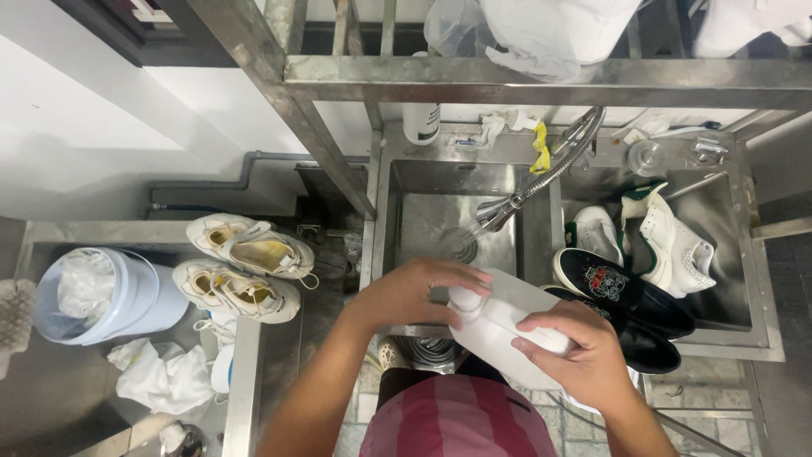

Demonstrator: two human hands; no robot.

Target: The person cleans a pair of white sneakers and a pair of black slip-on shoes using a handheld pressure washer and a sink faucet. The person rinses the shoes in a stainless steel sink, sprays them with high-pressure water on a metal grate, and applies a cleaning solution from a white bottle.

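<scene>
A: Nearest to the camera is the person's own body, in a pink and red striped garment [457,423]. Just above it the two hands hold one white plastic jug [499,326].

B: How do the hands hold it?

A: The left hand [419,292] is closed over the top of the jug, where the cap is. The right hand [584,351] grasps the handle side, with the fingers wrapped around it. The jug is tilted and it is in the air at the front edge of the sink [448,224].

B: How many basins do you count?

A: Two. The left basin is the sink under the jug, and one flexible metal tap [541,173] runs water into it. The right basin [719,245] holds shoes.

B: How many shoes?

A: In the right basin I count two white sneakers with green trim [668,241] and two black slip-on shoes [617,296]; one black shoe has a coloured emblem. The black pair lies just beside the right hand. On the steel desk [254,355] at the left there are two more cream sneakers [245,267], dirty inside, lying side by side. So six shoes in all.

B: What else is on the left?

A: One pale blue bucket [110,296] with a white plastic bag inside, one crumpled white cloth [165,377] below it, and one brush [15,313] at the picture edge. One yellow cloth [540,148] hangs behind the tap.
</scene>
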